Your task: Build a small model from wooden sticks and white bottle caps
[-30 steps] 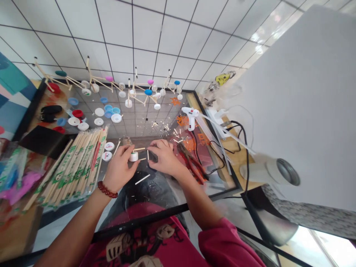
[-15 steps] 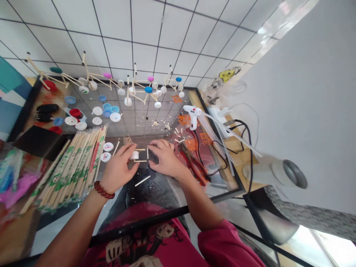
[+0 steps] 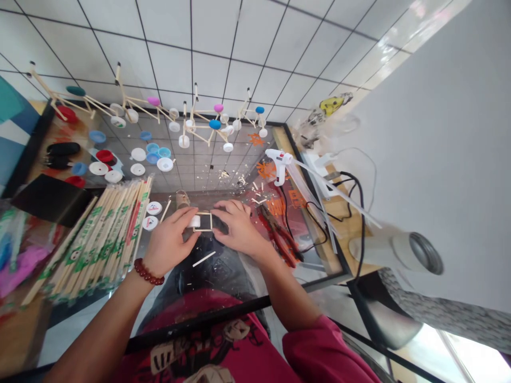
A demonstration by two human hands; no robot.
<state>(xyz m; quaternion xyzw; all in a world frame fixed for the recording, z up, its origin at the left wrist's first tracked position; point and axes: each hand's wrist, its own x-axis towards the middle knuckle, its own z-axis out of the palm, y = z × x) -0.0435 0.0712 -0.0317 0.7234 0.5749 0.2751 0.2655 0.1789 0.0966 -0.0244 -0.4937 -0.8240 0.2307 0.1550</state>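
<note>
My left hand (image 3: pixel 170 242) and my right hand (image 3: pixel 236 226) rest on the glass table (image 3: pixel 223 154) and close in from both sides on a small frame of thin wooden sticks (image 3: pixel 203 222). A white bottle cap (image 3: pixel 194 221) sits at the frame's left end under my left fingertips. My right fingers are curled against the frame's right end. A loose short stick (image 3: pixel 204 258) lies just below the hands.
A bundle of wrapped chopsticks (image 3: pixel 99 236) lies at left. Red pliers (image 3: pixel 279 234) and a white glue gun (image 3: pixel 279 162) with its black cable are at right. Several bottle caps (image 3: pixel 138 159) and stick-and-cap models (image 3: pixel 207 127) stand farther back. A white cylinder (image 3: pixel 399 247) is at far right.
The sticks between my fingers have been drawn together into a closed small rectangle. Both hands stayed in place; the view shifted slightly.
</note>
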